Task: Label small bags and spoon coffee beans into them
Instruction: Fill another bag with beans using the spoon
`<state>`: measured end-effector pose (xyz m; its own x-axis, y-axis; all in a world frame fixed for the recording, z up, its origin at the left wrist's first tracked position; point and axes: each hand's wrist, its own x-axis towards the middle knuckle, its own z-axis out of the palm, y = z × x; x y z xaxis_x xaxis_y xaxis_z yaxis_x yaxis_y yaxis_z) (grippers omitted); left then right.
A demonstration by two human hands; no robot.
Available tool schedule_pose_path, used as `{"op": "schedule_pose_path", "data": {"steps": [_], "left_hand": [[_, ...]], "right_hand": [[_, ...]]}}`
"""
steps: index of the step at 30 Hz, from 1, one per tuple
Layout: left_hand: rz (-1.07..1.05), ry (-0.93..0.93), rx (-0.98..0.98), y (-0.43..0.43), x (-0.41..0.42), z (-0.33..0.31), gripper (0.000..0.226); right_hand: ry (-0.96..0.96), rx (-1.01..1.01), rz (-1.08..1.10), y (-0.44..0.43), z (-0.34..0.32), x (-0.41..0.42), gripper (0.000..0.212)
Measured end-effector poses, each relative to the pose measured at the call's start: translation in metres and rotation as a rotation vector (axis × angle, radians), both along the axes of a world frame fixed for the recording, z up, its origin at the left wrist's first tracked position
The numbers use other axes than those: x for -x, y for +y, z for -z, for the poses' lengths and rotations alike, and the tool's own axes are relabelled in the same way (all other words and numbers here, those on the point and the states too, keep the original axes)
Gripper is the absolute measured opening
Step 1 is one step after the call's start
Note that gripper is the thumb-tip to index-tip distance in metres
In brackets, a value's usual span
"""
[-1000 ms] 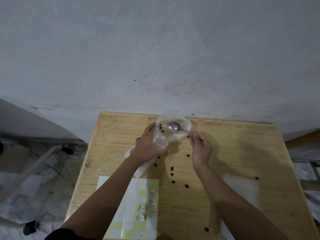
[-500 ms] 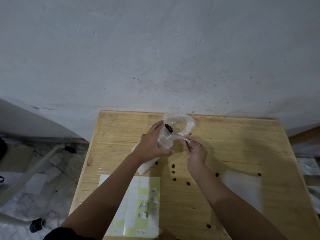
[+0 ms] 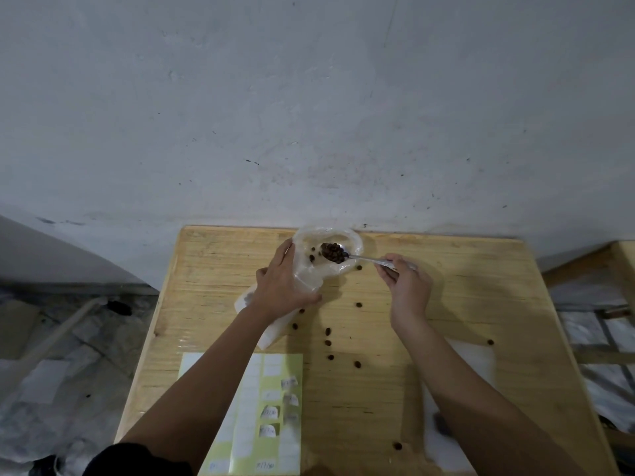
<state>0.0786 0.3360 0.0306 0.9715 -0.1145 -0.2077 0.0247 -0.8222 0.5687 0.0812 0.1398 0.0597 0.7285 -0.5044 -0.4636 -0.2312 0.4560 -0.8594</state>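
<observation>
gripping bag with left hand; right fingers pinch spoon (full of beans).

**Wooden Table: Surface Contents**

The wooden table carries a label sheet at its near-left edge. Loose coffee beans lie scattered beyond and right of the label sheet. A white packet lies just beyond it. A flat white sheet lies well to its right.
</observation>
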Motion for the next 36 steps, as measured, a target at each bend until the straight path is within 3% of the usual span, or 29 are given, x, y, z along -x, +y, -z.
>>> {"op": "schedule_pose_path", "data": {"steps": [4, 10, 14, 21, 28, 36], "left_hand": [[-0.008, 0.001, 0.004, -0.003, 0.0, -0.004, 0.121], [0.005, -0.002, 0.006, -0.001, 0.001, -0.001, 0.127], [0.004, 0.006, 0.017, 0.003, 0.002, -0.002, 0.123], [0.005, 0.003, 0.062, 0.01, 0.003, 0.0, 0.125], [0.039, -0.013, 0.088, 0.02, 0.001, 0.005, 0.117], [0.06, -0.055, 0.173, 0.019, 0.001, 0.003, 0.113]], "right_hand": [[-0.087, 0.128, -0.124, 0.003, -0.014, 0.005, 0.019], [-0.223, 0.438, -0.525, 0.016, -0.021, 0.014, 0.018], [-0.284, 0.463, -0.379, 0.009, -0.022, 0.011, 0.02], [-0.156, 0.494, -0.338, 0.005, 0.015, 0.014, 0.019], [-0.082, 0.352, -0.317, 0.018, 0.038, 0.01, 0.023], [-0.003, 0.033, -0.222, 0.023, 0.047, 0.01, 0.015]]}}
